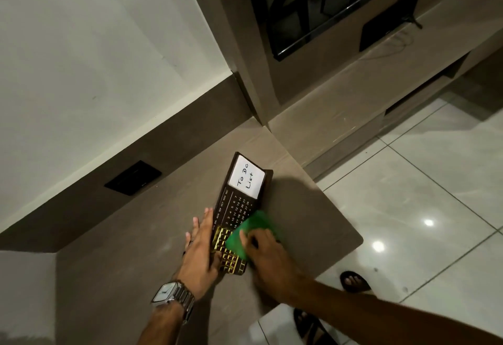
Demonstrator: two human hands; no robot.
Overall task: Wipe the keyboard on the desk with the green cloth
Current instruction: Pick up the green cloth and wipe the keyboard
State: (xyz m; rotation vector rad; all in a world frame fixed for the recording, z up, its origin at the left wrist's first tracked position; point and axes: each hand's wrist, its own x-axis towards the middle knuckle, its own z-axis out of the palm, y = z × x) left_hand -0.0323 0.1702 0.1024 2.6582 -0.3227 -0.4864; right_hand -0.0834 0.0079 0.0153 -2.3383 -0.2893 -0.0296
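Note:
A long dark brown keyboard (234,208) lies on the brown desk (141,235), with gold keys at its near end, a calendar grid in the middle and a white "To Do List" pad at the far end. My left hand (200,252) lies flat against the keyboard's left edge, its thumb over the gold keys, a metal watch on the wrist. My right hand (268,257) presses the green cloth (249,231) onto the keys and the calendar part. The cloth is blurred.
The desk edge runs diagonally on the right, with glossy white floor tiles (422,208) beyond and my sandalled feet (353,280) below. A dark socket plate (133,177) sits in the back panel. A TV (313,4) and a low unit stand at the far right.

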